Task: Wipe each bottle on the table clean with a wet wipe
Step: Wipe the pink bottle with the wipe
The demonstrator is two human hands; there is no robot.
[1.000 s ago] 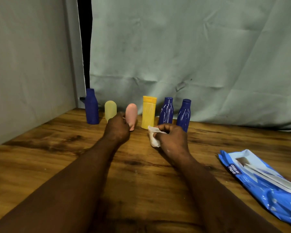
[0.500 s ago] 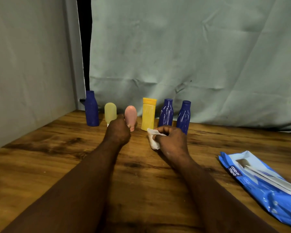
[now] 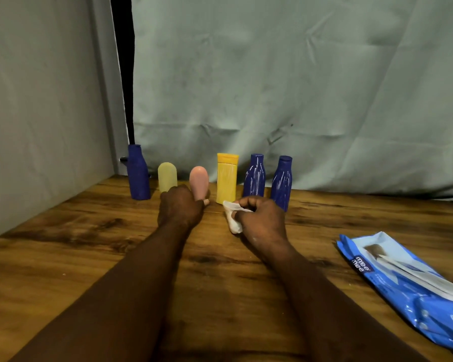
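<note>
Wooden table (image 3: 63, 257), grey-green curtains (image 3: 298, 87) behind. Left of the yellow bottle (image 3: 227, 178), our left hand (image 3: 179, 209) grips the pink bottle (image 3: 199, 180); just in front of it, our right hand (image 3: 262, 220) pinches a wipe (image 3: 232, 218).

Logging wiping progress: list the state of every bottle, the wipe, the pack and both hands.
Left hand: grips pink bottle low down.
Right hand: holds wipe.
Pink bottle: held, roughly upright.
Wipe: crumpled.
Left blue bottle: upright.
Pale bottle: upright.
Yellow bottle: upright, capped.
Middle blue bottle: upright.
Right blue bottle: upright.
Pack: lying flat, flap open.
</note>
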